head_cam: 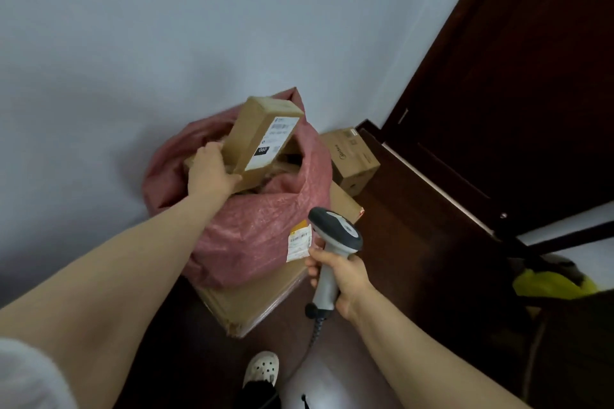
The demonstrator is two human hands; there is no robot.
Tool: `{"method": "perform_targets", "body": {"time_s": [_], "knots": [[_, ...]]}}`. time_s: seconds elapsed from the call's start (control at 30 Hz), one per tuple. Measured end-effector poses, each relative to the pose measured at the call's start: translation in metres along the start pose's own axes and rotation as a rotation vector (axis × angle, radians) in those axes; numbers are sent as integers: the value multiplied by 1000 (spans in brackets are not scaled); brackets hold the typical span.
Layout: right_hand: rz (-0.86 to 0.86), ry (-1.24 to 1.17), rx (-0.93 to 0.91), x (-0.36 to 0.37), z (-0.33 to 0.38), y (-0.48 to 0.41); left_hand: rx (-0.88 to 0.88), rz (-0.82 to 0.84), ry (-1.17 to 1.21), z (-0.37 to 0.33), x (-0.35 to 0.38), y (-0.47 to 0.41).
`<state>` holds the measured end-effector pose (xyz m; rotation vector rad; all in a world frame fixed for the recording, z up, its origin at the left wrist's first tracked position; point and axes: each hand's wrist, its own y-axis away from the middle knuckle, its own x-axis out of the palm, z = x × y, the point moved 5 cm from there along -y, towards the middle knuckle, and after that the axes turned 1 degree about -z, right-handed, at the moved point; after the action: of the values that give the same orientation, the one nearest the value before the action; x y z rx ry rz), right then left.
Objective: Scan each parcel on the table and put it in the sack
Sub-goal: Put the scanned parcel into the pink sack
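A red woven sack [252, 226] stands against the wall on a flat cardboard box, its mouth open and several brown parcels inside. A long brown parcel [265, 133] with a white barcode label sticks up tilted out of the sack's mouth. My left hand [211, 171] grips its lower end at the mouth. My right hand [339, 276] holds a grey and white barcode scanner [335, 242] by the handle, just right of the sack, with its head pointing toward the sack.
A flat cardboard box [252, 302] lies on the dark floor under the sack. A printed carton [354, 159] sits in the corner behind. A dark wooden door [515, 93] fills the right. The scanner's cable [315, 332] hangs down near my shoe [262, 368].
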<state>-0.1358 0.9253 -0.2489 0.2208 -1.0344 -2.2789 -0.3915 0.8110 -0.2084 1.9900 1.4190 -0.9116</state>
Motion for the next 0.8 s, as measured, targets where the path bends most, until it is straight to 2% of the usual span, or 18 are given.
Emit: {"method": "perform_targets", "body": {"time_s": [0.2,0.33,0.47,0.63,0.8], "knots": [[-11,-2,60,11,-2,-17,-70,418,-222,35,31,-12],[-6,-18,79,18,0,-19,-182,554,-199,48,29,-22],[-1,0,90,22,-2,-19,26,393,-478,44,37,-16],[18,35,72,21,-6,-8,96,406,-466,50,35,4],[136,46,23,25,-19,35,73,307,-364,47,-10,52]]}}
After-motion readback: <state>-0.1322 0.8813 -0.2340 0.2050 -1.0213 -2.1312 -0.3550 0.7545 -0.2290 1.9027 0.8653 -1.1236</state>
